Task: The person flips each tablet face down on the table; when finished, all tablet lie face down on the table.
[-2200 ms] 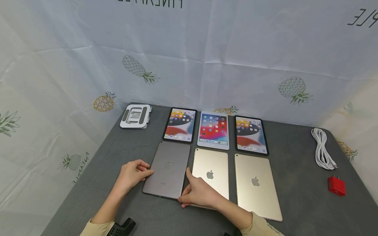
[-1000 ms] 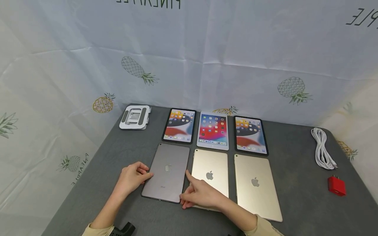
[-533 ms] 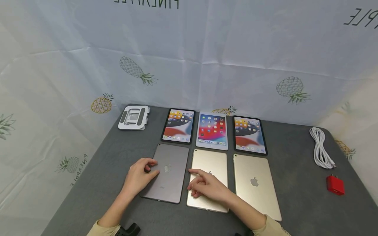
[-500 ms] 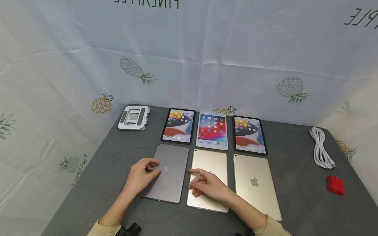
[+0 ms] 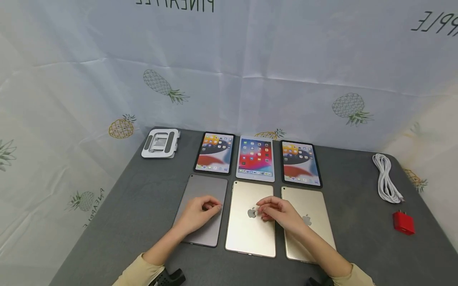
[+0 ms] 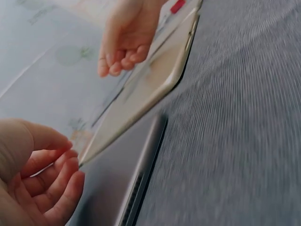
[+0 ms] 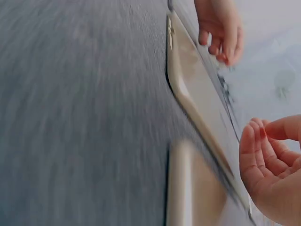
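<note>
In the head view my left hand point(image 5: 200, 212) hovers over a grey tablet point(image 5: 211, 232) lying back side up, its fingers loosely bent and holding nothing. My right hand point(image 5: 284, 214) is raised between two gold tablets, over the right edge of the middle one point(image 5: 247, 236) and the left part of the other point(image 5: 313, 202). Its fingers hang half curled with nothing in them. The left wrist view shows air between the left hand point(image 6: 42, 176) and the grey tablet point(image 6: 122, 174). From the right wrist, the right hand point(image 7: 273, 165) appears above a gold tablet point(image 7: 197, 188).
Behind stand three tablets with lit screens: a black-framed one point(image 5: 214, 153), a white-framed one point(image 5: 255, 159) and another black-framed one point(image 5: 300, 163). A white folding stand point(image 5: 161, 143) lies back left. At right are a coiled white cable point(image 5: 385, 178) and a red charger plug point(image 5: 403, 223).
The grey tablet slid slightly toward me while both hands held its edges. Both hands then let go and moved right, the left over the grey tablet, the right toward the right gold one.
</note>
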